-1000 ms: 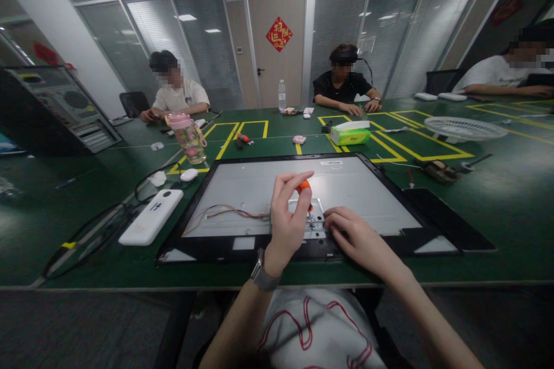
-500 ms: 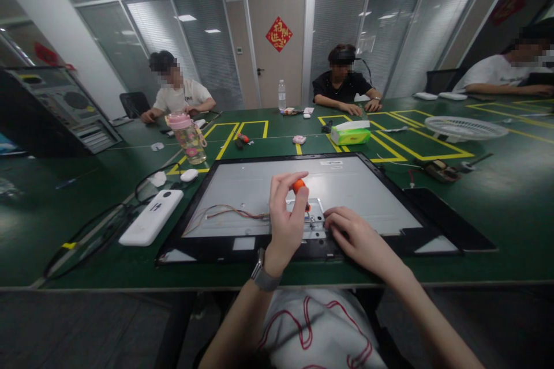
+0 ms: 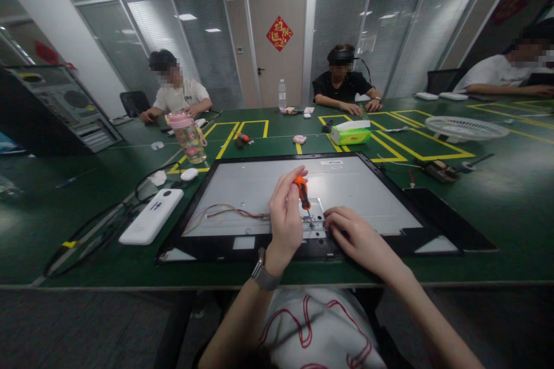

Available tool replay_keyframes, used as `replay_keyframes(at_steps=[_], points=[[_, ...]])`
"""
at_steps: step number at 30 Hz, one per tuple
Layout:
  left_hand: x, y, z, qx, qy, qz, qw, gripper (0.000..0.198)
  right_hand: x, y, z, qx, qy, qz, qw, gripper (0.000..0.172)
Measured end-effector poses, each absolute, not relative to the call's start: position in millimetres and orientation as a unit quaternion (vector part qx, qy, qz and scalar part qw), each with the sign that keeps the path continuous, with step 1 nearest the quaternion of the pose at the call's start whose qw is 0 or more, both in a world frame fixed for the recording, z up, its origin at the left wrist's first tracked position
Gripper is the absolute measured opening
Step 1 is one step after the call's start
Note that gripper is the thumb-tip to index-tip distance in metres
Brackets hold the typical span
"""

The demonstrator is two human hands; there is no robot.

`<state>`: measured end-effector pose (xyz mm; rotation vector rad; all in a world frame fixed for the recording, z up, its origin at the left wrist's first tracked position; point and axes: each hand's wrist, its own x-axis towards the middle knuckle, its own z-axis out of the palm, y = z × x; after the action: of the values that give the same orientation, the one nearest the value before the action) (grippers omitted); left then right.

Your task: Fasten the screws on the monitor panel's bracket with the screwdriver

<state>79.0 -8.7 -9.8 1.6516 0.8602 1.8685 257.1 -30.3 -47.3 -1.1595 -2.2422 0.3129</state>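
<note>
A display panel [image 3: 372,196] with a black frame lies flat on the table, its pale grey metal back facing up. My left hand [image 3: 285,213], with a watch on the wrist, is closed around the handle of an orange and black screwdriver [image 3: 302,191]. The shaft points down at a small metal bracket [image 3: 319,207] near the panel's front edge. Whether the tip sits in a screw is too small to tell. My right hand [image 3: 352,233] rests at the bracket's right side, fingers curled against it; what they pinch, if anything, is hidden. Thin wires [image 3: 234,209] run left from the bracket.
Left of the panel lie a white power bank [image 3: 151,217] and a black cable [image 3: 86,242]. Behind stand a pink-lidded bottle [image 3: 187,137] and a green tissue pack [image 3: 350,134]. A black slab [image 3: 450,219] lies at right. Several people sit across the table.
The fingers of my left hand have drawn back and straightened along the screwdriver handle, so more of it shows. My right hand has stayed in place.
</note>
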Motion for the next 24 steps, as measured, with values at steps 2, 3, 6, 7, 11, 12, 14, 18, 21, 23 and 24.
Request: replay_keyframes(at_steps=[2,3,6,7,11,12,14,18,21,23,24], points=[[79.4,-9.0,-9.7,0.601,0.317,0.687,0.258,0.033,256.9,-30.4,-47.1,-0.436,-0.842,0.116,0.295,0.022],[79.7,-9.2,-9.4,0.602,0.320,0.687,0.251,0.031,256.8,-30.5,-47.0,-0.436,-0.842,0.115,0.295,0.022],[79.9,-9.6,-7.6,0.612,0.328,0.690,0.203,0.020,257.0,-30.9,-47.1,-0.434,-0.843,0.117,0.296,0.022],[79.8,-9.8,-7.0,0.614,0.330,0.691,0.191,0.018,257.2,-31.0,-47.3,-0.433,-0.843,0.118,0.298,0.023],[78.9,-9.8,-7.1,0.614,0.322,0.690,0.207,0.028,257.7,-31.2,-47.3,-0.432,-0.841,0.119,0.303,0.023],[79.0,-9.7,-7.7,0.611,0.320,0.689,0.224,0.031,257.6,-31.1,-47.2,-0.433,-0.841,0.118,0.302,0.023],[79.5,-9.2,-8.9,0.601,0.318,0.688,0.253,0.032,257.5,-31.0,-47.1,-0.434,-0.841,0.116,0.301,0.023],[80.5,-8.5,-9.1,0.601,0.328,0.696,0.216,0.023,257.4,-30.7,-47.5,-0.431,-0.841,0.113,0.305,0.023],[79.6,-9.0,-8.0,0.612,0.328,0.697,0.178,0.020,257.7,-30.6,-48.0,-0.432,-0.841,0.113,0.304,0.023],[78.7,-9.8,-7.8,0.620,0.317,0.690,0.200,0.027,257.9,-30.7,-47.9,-0.435,-0.841,0.114,0.300,0.023],[78.5,-10.2,-8.0,0.622,0.312,0.685,0.218,0.030,257.9,-30.8,-47.7,-0.435,-0.842,0.115,0.298,0.023]])
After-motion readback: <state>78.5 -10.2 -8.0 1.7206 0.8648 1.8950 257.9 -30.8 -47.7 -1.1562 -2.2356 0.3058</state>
